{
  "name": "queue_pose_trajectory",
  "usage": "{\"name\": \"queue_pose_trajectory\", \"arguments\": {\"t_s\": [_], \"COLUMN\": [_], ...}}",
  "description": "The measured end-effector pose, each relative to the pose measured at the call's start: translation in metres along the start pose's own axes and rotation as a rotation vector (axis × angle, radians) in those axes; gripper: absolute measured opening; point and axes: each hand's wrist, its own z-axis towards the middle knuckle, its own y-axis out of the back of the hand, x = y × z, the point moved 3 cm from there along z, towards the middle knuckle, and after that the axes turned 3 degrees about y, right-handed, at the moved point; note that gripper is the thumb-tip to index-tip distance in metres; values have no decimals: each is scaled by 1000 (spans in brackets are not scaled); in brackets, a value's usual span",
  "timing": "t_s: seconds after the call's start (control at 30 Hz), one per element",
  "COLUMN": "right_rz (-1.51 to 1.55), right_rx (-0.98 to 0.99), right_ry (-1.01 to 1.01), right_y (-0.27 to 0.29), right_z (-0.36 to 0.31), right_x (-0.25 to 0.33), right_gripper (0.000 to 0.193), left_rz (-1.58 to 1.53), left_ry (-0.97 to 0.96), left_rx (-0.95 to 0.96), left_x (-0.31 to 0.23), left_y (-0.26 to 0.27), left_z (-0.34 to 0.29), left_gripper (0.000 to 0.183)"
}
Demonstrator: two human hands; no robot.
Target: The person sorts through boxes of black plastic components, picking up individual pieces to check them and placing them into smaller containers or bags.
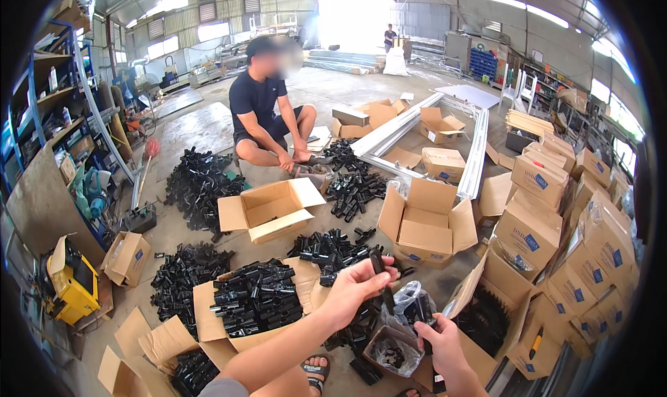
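Note:
My left hand (360, 289) is closed around a short black tubular part (377, 259), held upright above a small carton. My right hand (440, 338) is closed, thumb and fingers pinching a dark piece (421, 309) whose shape I cannot make out. Between and below the hands, the small carton (379, 336) is lined with a clear plastic bag (408, 359) with small dark pieces in it. Beside my left forearm, an open carton (206, 307) is heaped with black parts (257, 296). Right of my right hand stands a large open carton (511, 286) of black ridged parts.
Loose piles of black parts (201, 188) cover the floor ahead. A seated person (260, 109) is beyond an open carton (274, 232); another carton (425, 241) stands further right. Stacked cartons (531, 230) line the right side, and a yellow case (73, 279) stands left.

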Motion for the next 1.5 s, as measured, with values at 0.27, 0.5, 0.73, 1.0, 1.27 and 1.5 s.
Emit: {"name": "queue_pose_trajectory", "arguments": {"t_s": [0.27,0.5,0.73,1.0,1.27,1.5], "right_rz": [-290,-685,-705,-618,-545,-101], "right_rx": [-189,-213,-178,16,98,103], "right_ry": [235,406,363,219,76,44], "right_y": [0,-5,-5,-10,-7,-9], "right_z": [0,7,13,21,19,18], "right_x": [-14,-8,-13,-12,-14,-35], "right_gripper": [27,30,37,33,34,44], "left_rz": [-53,-5,6,162,310,146], "left_ry": [281,285,402,300,24,-19], "left_rx": [256,216,149,196,158,9], "left_x": [83,83,74,77,60,59], "left_y": [-29,-31,-30,-22,-32,-8], "left_z": [9,17,16,18,15,15], "left_gripper": [43,35,30,44,54,56]}}
